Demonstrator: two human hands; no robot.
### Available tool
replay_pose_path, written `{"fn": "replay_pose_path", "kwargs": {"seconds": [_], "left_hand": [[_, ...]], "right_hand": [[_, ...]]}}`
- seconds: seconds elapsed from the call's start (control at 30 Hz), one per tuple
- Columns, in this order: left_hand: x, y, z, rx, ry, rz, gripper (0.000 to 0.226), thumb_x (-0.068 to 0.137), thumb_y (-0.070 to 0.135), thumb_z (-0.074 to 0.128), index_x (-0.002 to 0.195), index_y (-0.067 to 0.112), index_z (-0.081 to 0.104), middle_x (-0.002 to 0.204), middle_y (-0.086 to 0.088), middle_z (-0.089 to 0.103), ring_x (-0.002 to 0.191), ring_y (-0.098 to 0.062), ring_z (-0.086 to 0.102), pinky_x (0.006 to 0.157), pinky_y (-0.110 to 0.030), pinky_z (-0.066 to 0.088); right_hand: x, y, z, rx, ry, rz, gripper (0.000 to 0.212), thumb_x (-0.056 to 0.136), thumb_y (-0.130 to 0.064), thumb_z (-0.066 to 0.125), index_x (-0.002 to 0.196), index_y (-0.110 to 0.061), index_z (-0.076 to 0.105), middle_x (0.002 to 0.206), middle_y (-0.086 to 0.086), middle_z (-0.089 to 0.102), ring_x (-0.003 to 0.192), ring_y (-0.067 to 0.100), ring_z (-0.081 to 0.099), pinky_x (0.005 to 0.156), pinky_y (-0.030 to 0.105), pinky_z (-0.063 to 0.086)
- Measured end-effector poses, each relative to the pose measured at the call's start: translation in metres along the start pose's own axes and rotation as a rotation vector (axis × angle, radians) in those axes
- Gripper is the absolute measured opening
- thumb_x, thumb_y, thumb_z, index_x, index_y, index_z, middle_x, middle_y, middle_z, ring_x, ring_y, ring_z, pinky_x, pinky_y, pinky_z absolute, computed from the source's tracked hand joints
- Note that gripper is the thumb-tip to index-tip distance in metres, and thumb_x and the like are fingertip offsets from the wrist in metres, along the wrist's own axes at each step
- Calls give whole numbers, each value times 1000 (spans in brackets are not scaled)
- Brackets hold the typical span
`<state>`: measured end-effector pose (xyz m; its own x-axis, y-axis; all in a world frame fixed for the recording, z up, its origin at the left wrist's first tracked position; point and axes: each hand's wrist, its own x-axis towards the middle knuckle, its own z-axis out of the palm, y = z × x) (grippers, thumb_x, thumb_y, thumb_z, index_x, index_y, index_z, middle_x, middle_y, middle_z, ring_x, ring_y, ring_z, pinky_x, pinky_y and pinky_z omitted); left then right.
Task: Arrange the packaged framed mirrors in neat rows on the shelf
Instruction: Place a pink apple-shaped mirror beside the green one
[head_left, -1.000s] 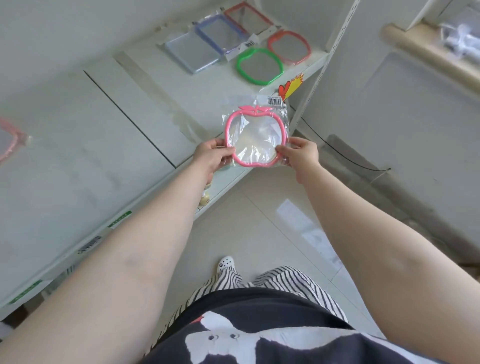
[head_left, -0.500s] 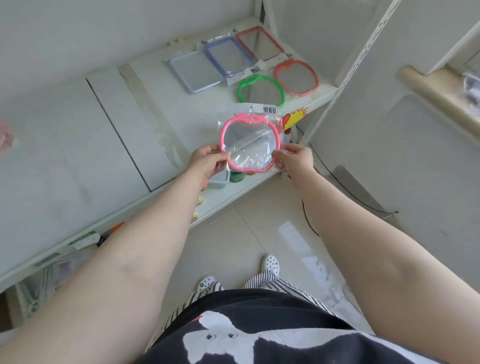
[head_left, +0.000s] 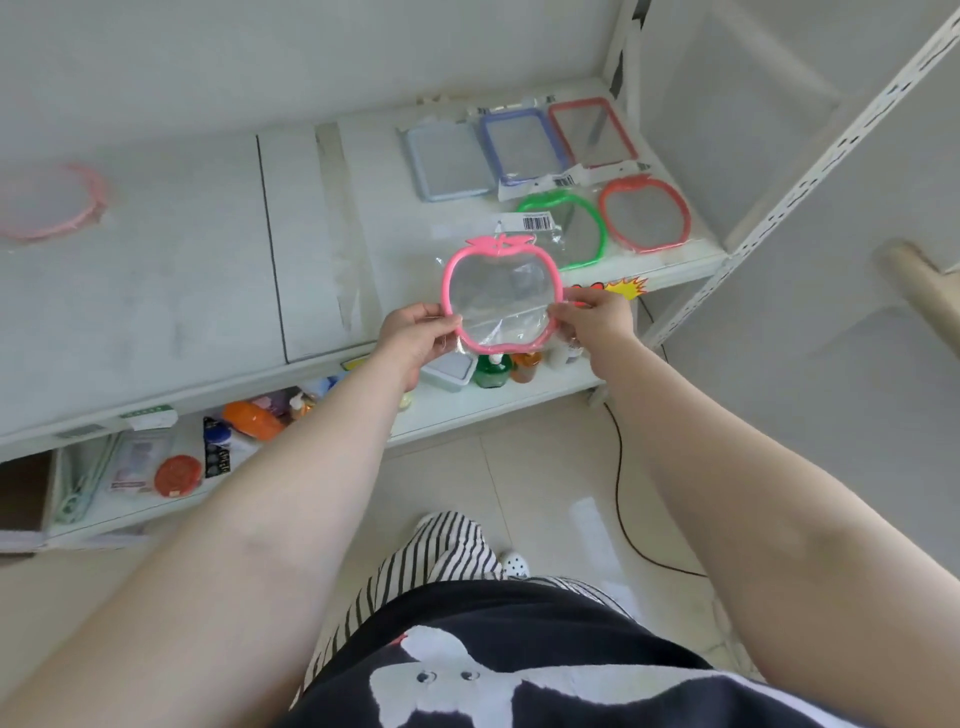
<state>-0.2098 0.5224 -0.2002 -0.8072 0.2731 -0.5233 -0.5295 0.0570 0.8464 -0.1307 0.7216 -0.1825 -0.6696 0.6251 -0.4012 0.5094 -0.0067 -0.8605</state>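
Note:
A pink apple-shaped mirror (head_left: 498, 297) in a clear bag is held over the front edge of the white shelf (head_left: 208, 270). My left hand (head_left: 415, 332) pinches its left rim and my right hand (head_left: 597, 317) pinches its right rim. At the shelf's right end lie a green apple mirror (head_left: 582, 228) and a red apple mirror (head_left: 644, 215) in front. Behind them lie three rectangular mirrors: pale blue (head_left: 449, 161), blue (head_left: 522, 145) and red (head_left: 592, 130). Another pink mirror (head_left: 52, 200) lies far left on the shelf.
A lower shelf (head_left: 467, 410) holds bottles, a small box and packaged goods. A white perforated upright (head_left: 789, 192) stands at the shelf's right corner. A black cable (head_left: 621, 499) runs across the tiled floor. My striped trousers and white shoe (head_left: 514, 561) are below.
The view has swung left and down, showing the lower shelf. Both hands still hold the pink mirror, now closer to the green one at the shelf's front edge.

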Motion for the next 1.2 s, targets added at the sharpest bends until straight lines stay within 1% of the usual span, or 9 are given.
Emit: {"fn": "replay_pose_path", "kwargs": {"seconds": [0.13,0.3,0.43,0.57,0.7,0.87,0.93,1.03,1.2], "left_hand": [[9,5,0,-17,46,-8,11,84,0,68,86,10,64,83,-6,67,73,-15,65,65,-17,57],[30,7,3,-11,94,-22,14,84,0,68,93,8,64,86,-7,67,78,-18,67,71,-20,58],[59,21,3,-7,120,-41,16,83,-1,68,85,13,62,87,-8,67,76,-20,66,73,-24,58],[91,36,2,-26,144,-35,17,84,-3,65,84,13,61,82,-6,65,71,-15,64,66,-18,56],[114,44,1,-36,171,-35,19,84,-4,65,100,5,61,81,-4,64,71,-14,63,61,-16,56],[129,48,-2,-62,227,-65,24,84,-6,65,105,5,60,77,-5,62,68,-15,62,53,-11,55],[135,46,-3,-36,252,-85,23,83,-5,67,103,5,61,76,-5,63,62,-13,64,60,-14,57],[141,39,-6,38,272,-109,22,80,-1,71,99,6,64,74,-4,67,53,-8,66,83,-28,57],[134,36,-8,111,304,-81,21,77,-2,74,80,13,59,75,-3,66,53,-9,68,77,-29,56]], "right_hand": [[18,-7,6,-17,-18,-15,25,79,-8,72,103,-14,73,66,3,65,53,12,56,70,28,58],[44,-13,15,-62,-59,-7,25,83,-5,68,107,-10,70,62,5,62,49,12,51,58,23,51],[75,-25,28,-89,-60,-3,24,80,-3,68,104,-4,71,61,9,62,48,15,50,61,27,50],[107,-40,45,-95,-58,-1,27,79,0,67,106,-4,70,65,9,64,50,16,54,72,33,57],[134,-47,60,-170,-37,-38,26,77,-4,69,102,-11,72,69,7,68,58,20,60,75,40,59],[151,-51,73,-284,-54,-50,30,76,-9,73,106,-13,73,81,5,69,69,20,62,76,35,57],[156,-53,76,-352,-75,-55,31,77,-11,73,107,-16,71,85,5,68,71,21,62,67,30,53],[161,-53,76,-443,-98,-67,31,78,-14,72,108,-19,68,90,6,70,74,24,66,68,30,54],[163,-47,71,-529,-116,-119,27,78,-19,71,103,-15,62,84,0,64,73,23,62,69,31,53]]}}
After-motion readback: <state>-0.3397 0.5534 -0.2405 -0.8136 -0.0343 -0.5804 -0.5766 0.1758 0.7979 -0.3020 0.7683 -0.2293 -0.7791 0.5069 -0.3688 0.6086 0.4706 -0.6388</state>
